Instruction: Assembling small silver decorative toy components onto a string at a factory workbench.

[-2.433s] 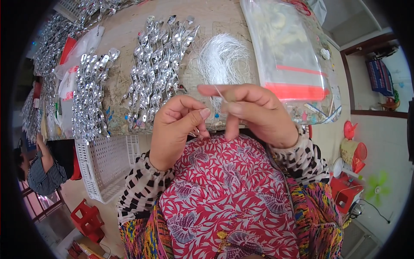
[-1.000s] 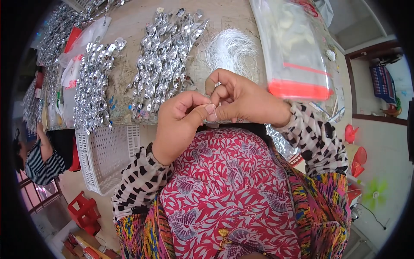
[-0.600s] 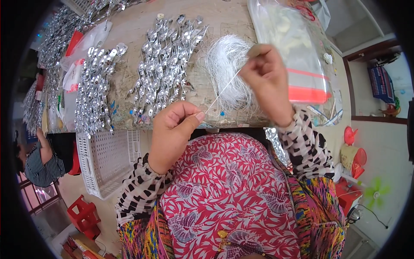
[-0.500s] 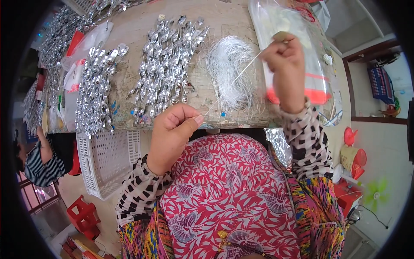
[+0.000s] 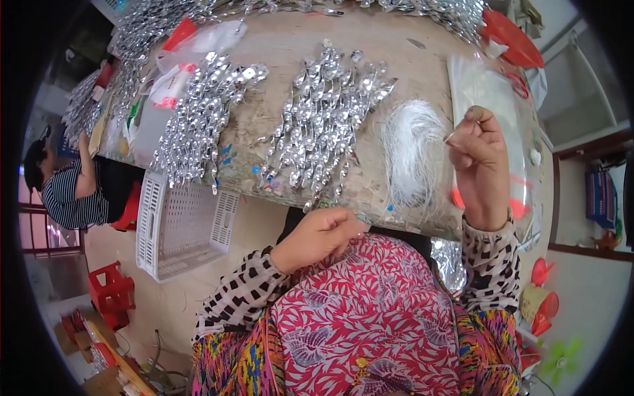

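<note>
My right hand (image 5: 482, 162) is raised over the right side of the table, thumb and fingers pinched on a thin white thread; only a short bit of it shows at the fingertips. My left hand (image 5: 322, 239) is closed just off the table's front edge, before my patterned clothing, its fingertips together; what they hold is too fine to make out. Between the hands, farther back, lies a loose bundle of silvery white threads (image 5: 413, 155). To its left is a spread of shiny silver twisted strands (image 5: 327, 122), with a second bunch of silver strands (image 5: 205, 122) farther left.
Clear plastic bags (image 5: 481, 86) with a red band lie at the right on the worn table (image 5: 264, 43). More silver strands (image 5: 436, 8) line the far edge. A white plastic crate (image 5: 181, 228) and red stool (image 5: 110, 294) stand left, below table level; another person (image 5: 76, 188) is farther left.
The view has shifted left, so the table's things appear farther right. The thread stretched between my hands no longer shows. My left hand has come down off the table's edge.
</note>
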The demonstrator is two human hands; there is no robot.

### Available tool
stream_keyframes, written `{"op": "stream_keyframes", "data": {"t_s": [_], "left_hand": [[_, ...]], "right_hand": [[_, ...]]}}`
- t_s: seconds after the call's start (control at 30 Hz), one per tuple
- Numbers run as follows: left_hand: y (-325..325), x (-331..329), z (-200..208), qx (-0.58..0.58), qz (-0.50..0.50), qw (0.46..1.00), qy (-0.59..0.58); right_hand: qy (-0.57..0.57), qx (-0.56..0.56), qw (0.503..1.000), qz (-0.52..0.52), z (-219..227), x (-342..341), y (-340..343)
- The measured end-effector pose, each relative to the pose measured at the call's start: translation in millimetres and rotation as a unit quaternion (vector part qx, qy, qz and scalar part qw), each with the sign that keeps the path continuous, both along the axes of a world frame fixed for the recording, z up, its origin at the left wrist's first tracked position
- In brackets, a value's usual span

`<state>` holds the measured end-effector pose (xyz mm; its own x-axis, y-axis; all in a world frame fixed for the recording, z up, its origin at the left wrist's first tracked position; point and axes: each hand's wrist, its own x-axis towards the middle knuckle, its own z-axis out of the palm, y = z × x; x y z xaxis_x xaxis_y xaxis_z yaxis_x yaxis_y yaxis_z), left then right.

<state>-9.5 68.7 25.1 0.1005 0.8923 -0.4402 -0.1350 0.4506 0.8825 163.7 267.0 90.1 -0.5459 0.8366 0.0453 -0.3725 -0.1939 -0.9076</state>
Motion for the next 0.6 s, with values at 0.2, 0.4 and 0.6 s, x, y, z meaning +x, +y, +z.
{"op": "stream_keyframes", "data": {"t_s": [0.2, 0.4, 0.6], "left_hand": [[-32, -41, 8, -0.015, 0.082, 0.995, -0.06], [-22, -146, 19, 0.101, 0.351, 0.886, 0.287], [17, -287, 33, 0.162, 0.308, 0.592, 0.727]], "right_hand": [[0.042, -0.123, 0.991, -0.004, -12, -5, 15], [-0.14, -0.002, 0.978, 0.154, -6, -26, -21], [-0.181, -0.01, 0.939, 0.292, -19, -13, -54]]}}
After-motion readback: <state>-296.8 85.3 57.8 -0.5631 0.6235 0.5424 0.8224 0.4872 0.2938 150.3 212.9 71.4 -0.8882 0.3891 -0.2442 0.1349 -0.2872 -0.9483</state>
